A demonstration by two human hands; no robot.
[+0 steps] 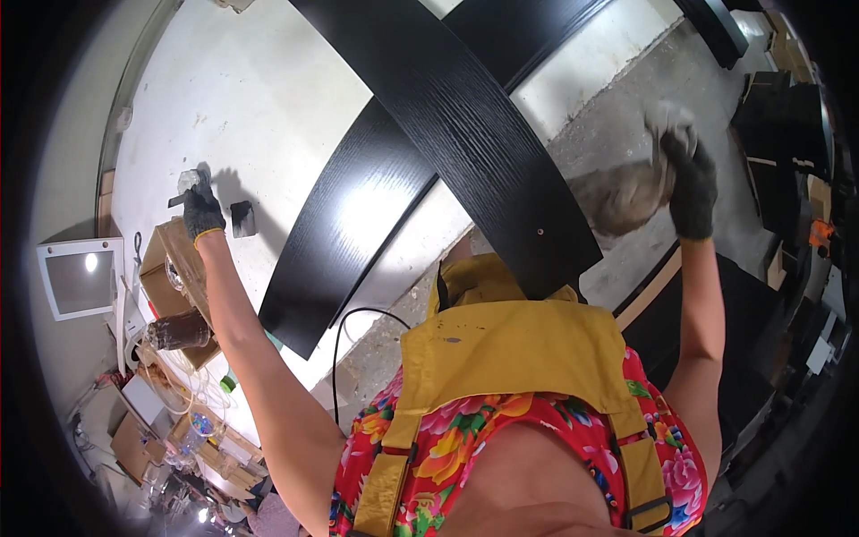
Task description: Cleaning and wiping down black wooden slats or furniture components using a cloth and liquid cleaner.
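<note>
Two long black boards with wood grain lie crossed in front of me. The upper board runs from the far left toward my waist, and the lower board slants beneath it. On the left, my left hand, in a dark glove, is closed on a small dark flat piece over the white tabletop. Beside it lies a small black block. Out to the right, my right hand, also gloved, grips a dirty brownish rag. Motion blurs the rag and the fingertips.
A cardboard box with a brown roll stands by my left forearm. Behind it are a white-framed panel and clutter. A black cable hangs near my waist. Black boards are stacked at the right.
</note>
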